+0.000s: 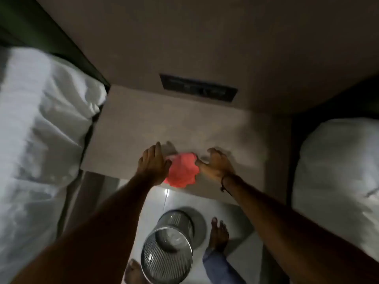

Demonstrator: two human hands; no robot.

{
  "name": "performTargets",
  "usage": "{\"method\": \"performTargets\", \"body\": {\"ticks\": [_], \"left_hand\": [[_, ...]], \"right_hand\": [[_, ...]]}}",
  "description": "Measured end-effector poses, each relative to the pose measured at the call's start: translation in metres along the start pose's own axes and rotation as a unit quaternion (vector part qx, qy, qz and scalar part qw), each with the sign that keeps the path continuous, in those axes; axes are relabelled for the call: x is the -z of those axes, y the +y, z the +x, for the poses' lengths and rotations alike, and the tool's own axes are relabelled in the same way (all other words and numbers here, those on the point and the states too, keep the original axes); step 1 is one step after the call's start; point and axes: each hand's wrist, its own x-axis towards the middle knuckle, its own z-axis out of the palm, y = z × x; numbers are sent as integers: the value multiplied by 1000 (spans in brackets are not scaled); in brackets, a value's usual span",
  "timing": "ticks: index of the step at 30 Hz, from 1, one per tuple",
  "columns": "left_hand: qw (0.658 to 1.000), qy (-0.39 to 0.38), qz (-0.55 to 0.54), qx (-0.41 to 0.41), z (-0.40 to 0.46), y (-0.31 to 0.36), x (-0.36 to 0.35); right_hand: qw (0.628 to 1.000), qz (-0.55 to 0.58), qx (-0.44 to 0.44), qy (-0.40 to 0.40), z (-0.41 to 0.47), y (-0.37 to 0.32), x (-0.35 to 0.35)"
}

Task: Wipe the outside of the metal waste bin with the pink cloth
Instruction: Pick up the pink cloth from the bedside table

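The pink cloth (182, 170) is bunched up over the front edge of a beige bedside table (143, 128). My left hand (152, 160) presses against its left side and my right hand (218, 162) against its right, so both hold it between them. The metal waste bin (170, 247), a round mesh basket, stands upright and empty on the white floor below the table, between my bare feet. Neither hand touches the bin.
White bedding (41, 124) lies on a bed at the left and more white bedding (336, 167) at the right. A dark switch panel (198, 88) is set in the wall behind the table. My right foot (219, 234) stands beside the bin.
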Motion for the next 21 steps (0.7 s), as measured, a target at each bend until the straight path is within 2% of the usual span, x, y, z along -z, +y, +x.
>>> {"method": "performTargets", "body": {"ticks": [2,6,8,10,12,13,17,20,21], "left_hand": [[998,-32,-47,31,18,1,-36],[984,4,-143,109,31,10,-65],[960,21,-232,152,31,7,-67],[918,-19,-352,183,23,0,-66],[875,-72,-451,158,1,-12,-58],[866,-94,-473,134,-12,-18,-51],[814,-195,-536,108,-65,-32,-32],[773,-244,-576,112,-103,-43,-38],[773,-240,-576,114,-114,-45,-42]], "right_hand": [[999,40,-5,-8,22,10,-34],[992,107,5,59,36,11,-78],[987,143,-1,65,37,8,-87],[980,193,-24,38,39,13,-94],[966,250,-59,-24,26,16,-93],[957,277,-69,-48,16,18,-92],[929,360,-58,-66,-46,16,-79],[875,466,-64,-119,-100,26,-86],[860,487,-72,-136,-115,33,-93]]}}
